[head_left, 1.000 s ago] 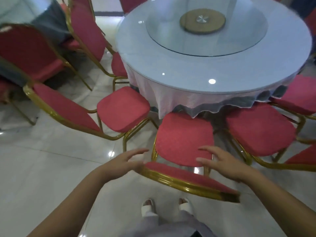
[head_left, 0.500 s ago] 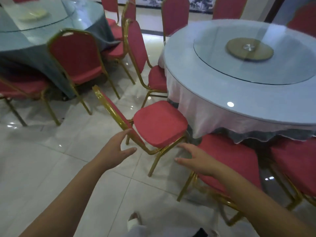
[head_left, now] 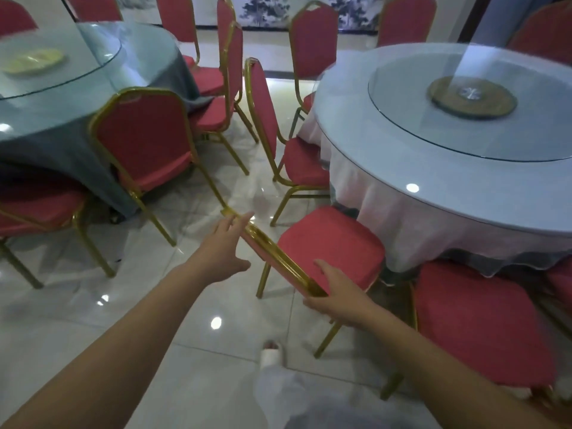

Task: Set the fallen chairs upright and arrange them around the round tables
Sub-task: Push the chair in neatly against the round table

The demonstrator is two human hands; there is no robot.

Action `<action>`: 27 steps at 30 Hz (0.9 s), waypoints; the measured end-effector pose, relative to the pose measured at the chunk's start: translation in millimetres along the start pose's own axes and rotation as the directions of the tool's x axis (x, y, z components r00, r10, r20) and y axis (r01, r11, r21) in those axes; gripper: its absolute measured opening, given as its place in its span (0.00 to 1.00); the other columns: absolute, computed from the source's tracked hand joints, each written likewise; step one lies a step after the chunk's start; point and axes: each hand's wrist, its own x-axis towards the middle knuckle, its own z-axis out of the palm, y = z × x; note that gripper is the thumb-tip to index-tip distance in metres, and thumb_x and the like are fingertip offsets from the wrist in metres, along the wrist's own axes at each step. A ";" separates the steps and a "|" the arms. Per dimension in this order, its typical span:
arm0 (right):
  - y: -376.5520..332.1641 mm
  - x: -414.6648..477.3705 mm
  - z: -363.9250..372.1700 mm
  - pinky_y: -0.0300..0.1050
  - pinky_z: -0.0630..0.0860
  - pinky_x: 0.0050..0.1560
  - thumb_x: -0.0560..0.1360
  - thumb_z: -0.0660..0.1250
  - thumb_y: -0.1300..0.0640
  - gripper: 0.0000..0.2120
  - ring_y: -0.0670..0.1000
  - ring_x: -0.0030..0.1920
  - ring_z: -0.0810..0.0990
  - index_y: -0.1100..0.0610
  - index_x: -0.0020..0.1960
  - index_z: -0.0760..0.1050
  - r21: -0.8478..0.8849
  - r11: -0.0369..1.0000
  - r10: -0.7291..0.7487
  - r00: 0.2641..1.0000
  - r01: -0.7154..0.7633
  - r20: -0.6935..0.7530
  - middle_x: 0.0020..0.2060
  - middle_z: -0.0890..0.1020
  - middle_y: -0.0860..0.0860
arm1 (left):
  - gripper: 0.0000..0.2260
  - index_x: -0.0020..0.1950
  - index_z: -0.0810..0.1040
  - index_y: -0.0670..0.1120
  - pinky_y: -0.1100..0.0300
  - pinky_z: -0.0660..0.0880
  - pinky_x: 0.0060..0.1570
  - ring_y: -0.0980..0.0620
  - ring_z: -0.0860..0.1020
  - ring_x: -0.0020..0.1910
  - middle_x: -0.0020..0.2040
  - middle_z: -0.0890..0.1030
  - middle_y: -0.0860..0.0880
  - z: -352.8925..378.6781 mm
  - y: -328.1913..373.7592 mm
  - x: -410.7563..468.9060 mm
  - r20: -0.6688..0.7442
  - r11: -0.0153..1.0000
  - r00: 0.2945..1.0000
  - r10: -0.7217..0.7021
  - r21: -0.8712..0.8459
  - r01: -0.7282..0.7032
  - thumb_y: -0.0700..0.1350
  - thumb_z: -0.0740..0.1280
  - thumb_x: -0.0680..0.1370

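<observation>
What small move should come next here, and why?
Probably close both hands on the chair's backrest and nudge it toward the white table. The left hand is open at its far corner, the right hand straddles the near corner, and the seat barely reaches the tablecloth.

Red and gold everywhere lol

The nearest chair point(head_left: 331, 243) has a red seat and a shiny gold frame, same as the other chairs point(head_left: 145, 134). The right round table point(head_left: 418, 224) wears a plain white cloth with grey-blue peeking out underneath, and the left round table point(head_left: 55, 144) is teal-grey. There's a tan disc point(head_left: 472, 99), glossy white floor tiles point(head_left: 93, 320) and a dark tree mural point(head_left: 266, 10).
</observation>
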 end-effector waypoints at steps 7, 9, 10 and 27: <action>-40.9 62.2 51.9 0.34 0.66 0.33 0.75 0.65 0.49 0.05 0.41 0.35 0.74 0.40 0.45 0.71 -0.122 0.985 0.071 0.934 -0.120 -0.349 0.37 0.74 0.40 | 0.22 0.64 0.73 0.60 0.44 0.67 0.68 0.49 0.65 0.71 0.66 0.73 0.57 4.1 -55.4 119.4 0.162 0.927 0.958 0.237 0.258 -0.273 0.48 0.73 0.73; -44.2 73.7 52.4 0.40 0.74 0.41 0.76 0.64 0.49 0.07 0.42 0.41 0.75 0.40 0.53 0.74 -0.112 0.990 0.046 0.939 -0.089 -0.342 0.41 0.76 0.40 | 0.13 0.57 0.79 0.59 0.51 0.71 0.63 0.53 0.72 0.62 0.56 0.78 0.59 -0.4 -64.1 144.7 0.163 0.893 0.927 0.338 0.255 -0.371 0.47 0.72 0.74; -47.8 80.3 51.5 0.43 0.76 0.45 0.76 0.64 0.49 0.10 0.43 0.44 0.76 0.42 0.56 0.75 -0.110 0.991 0.037 0.943 -0.077 -0.330 0.43 0.77 0.40 | 0.12 0.56 0.81 0.59 0.53 0.72 0.62 0.54 0.73 0.59 0.54 0.79 0.60 -3.1 -68.6 156.7 0.173 0.883 0.912 0.372 0.236 -0.405 0.47 0.72 0.74; -96.3 169.3 1.1 0.49 0.79 0.46 0.69 0.72 0.52 0.05 0.49 0.44 0.80 0.49 0.42 0.76 0.240 0.871 0.489 0.715 -0.428 -0.499 0.41 0.80 0.46 | 0.09 0.51 0.79 0.50 0.56 0.78 0.44 0.50 0.80 0.44 0.45 0.81 0.50 -64.0 -51.0 329.6 0.464 0.737 0.678 0.570 0.077 -0.672 0.39 0.66 0.74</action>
